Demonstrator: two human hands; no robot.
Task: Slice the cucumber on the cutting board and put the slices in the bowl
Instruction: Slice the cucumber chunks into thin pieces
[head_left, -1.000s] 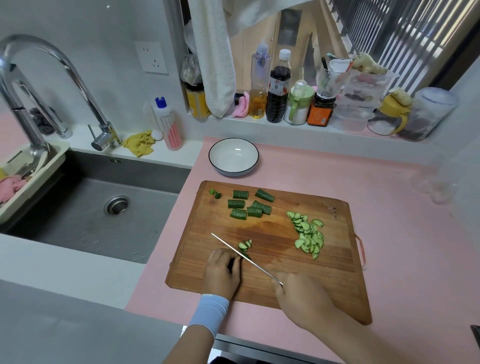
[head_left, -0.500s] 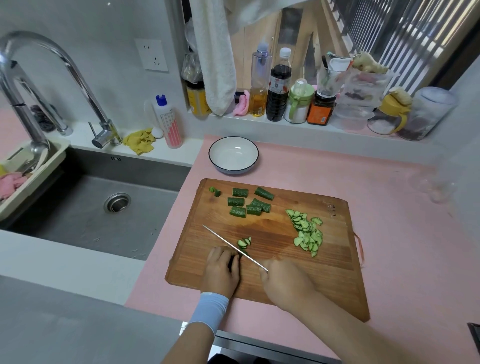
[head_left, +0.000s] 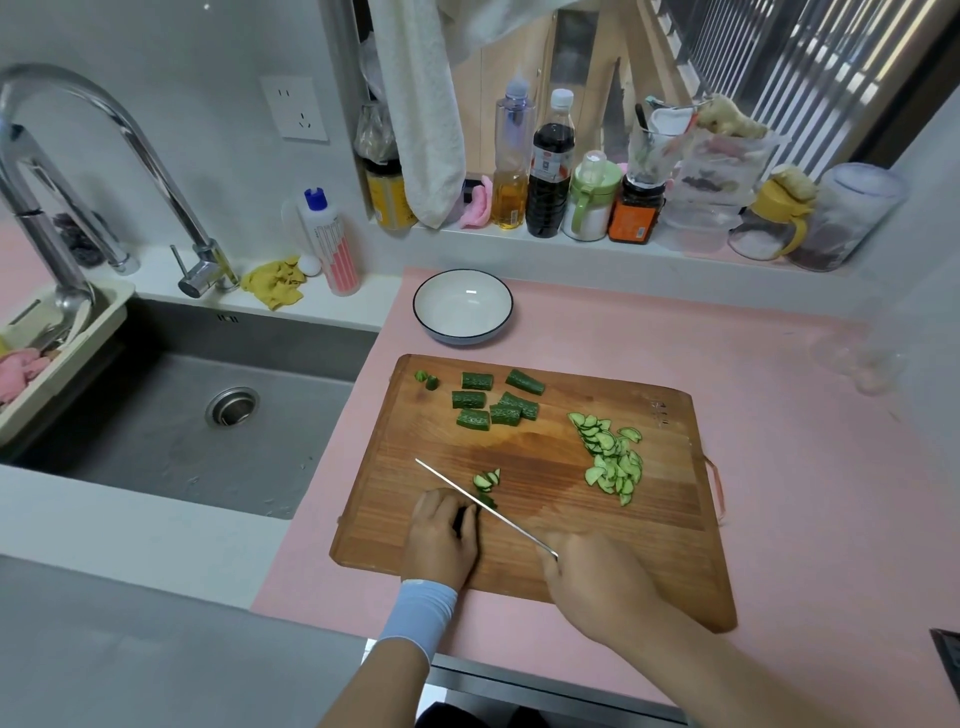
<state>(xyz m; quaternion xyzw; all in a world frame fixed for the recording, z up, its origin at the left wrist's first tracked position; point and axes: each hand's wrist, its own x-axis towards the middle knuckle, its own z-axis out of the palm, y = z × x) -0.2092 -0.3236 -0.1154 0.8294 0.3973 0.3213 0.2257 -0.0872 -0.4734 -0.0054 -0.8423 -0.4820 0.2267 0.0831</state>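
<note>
The cucumber piece (head_left: 487, 501) lies near the front of the cutting board (head_left: 649, 545), pinned by the curled left hand (head_left: 441, 535) while the right hand (head_left: 597, 577) grips the knife (head_left: 519, 531) across it; slicing looks midway, so another thin cut comes next, with chunks (head_left: 470, 400) waiting and the bowl (head_left: 462, 317) empty.

soft daylight, sharp, wide-angle edge bending

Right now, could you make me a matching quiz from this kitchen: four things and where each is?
Things: 1 bowl; 2 knife; 3 pile of thin slices; 4 thick cucumber chunks.
Places: A far side of the cutting board; B in the right hand; C on the counter behind the board; D right side of the board.
Pairs: 1-C, 2-B, 3-D, 4-A.
</note>
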